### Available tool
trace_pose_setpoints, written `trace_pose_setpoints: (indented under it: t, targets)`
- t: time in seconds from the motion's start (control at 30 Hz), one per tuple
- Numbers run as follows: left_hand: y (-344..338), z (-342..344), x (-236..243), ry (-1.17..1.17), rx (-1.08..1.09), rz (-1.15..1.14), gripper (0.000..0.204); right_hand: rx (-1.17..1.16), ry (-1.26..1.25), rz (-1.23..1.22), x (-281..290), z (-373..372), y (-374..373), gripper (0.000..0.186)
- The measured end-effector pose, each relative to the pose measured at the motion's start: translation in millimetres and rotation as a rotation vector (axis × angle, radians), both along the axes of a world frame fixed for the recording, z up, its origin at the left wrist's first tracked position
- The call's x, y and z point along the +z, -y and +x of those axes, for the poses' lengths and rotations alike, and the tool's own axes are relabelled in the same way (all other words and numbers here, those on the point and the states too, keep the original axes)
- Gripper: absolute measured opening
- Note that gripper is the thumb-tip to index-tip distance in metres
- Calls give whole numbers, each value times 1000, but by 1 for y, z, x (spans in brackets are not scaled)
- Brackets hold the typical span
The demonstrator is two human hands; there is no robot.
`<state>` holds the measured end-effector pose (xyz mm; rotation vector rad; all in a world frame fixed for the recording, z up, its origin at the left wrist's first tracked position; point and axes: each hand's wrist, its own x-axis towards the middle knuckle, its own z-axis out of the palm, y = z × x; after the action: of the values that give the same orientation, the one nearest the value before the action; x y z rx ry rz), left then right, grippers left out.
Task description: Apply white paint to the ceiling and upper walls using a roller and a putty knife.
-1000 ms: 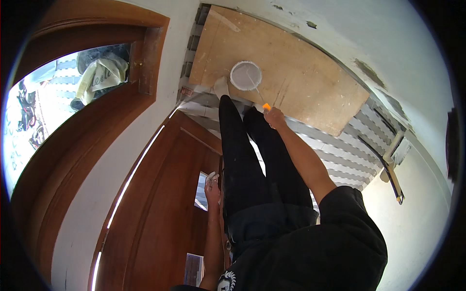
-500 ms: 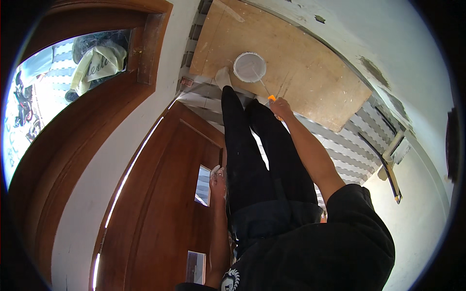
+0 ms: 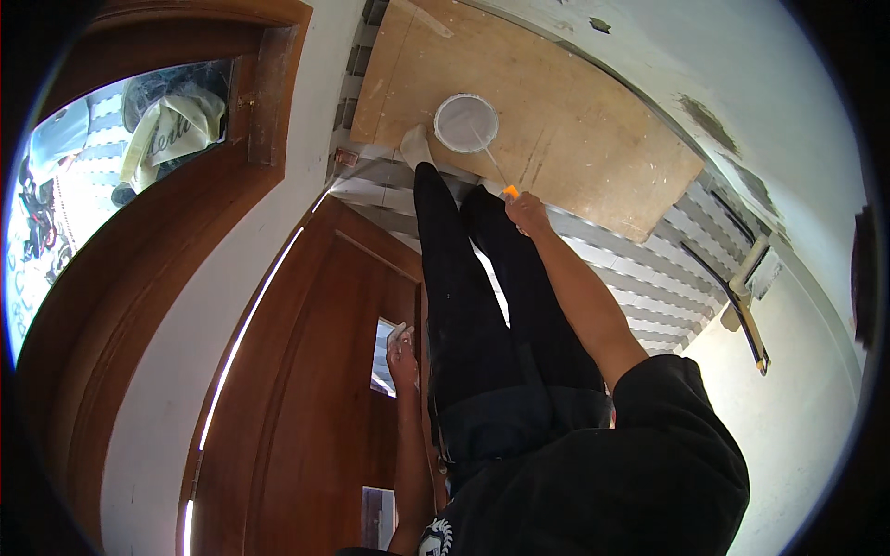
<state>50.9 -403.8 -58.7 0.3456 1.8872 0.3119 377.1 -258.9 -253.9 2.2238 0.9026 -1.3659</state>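
My right hand [image 3: 528,213] is closed around the orange handle [image 3: 511,192] of a tool with a long thin rod [image 3: 499,167]. The rod reaches down into a round bucket [image 3: 438,137] holding something pale; whatever is at its far end is hard to make out. Beside my left thigh, near the brown wooden door [image 3: 311,371], hangs my left hand [image 3: 402,357]. Its fingers are curled in, with white on the fingertips; I cannot tell whether a small thing is in them.
The bucket stands on a wooden board [image 3: 556,120] over a grey-and-white striped floor [image 3: 640,287]. My foot [image 3: 416,146] in a pale covering is beside the bucket. At right, a long-armed tool [image 3: 737,301] is near the wall, which has rough patches [image 3: 709,123]. A framed window [image 3: 162,120] is at upper left.
My left hand has lifted slightly and moved away from my thigh, toward the door. My right hand keeps its hold on the tool, its rod still in the bucket. The whole view has shifted a little.
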Motion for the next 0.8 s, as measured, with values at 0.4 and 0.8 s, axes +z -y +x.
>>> trace_pose_setpoints:
  t: [0.4,0.8]
  targets:
    - [-4,7,1,18,-50,50,31,-194,-24,0,24,-2,-17,49]
    - [1,7,6,-30,-3,-16,31,-42,28,29,-4,0,-14,49]
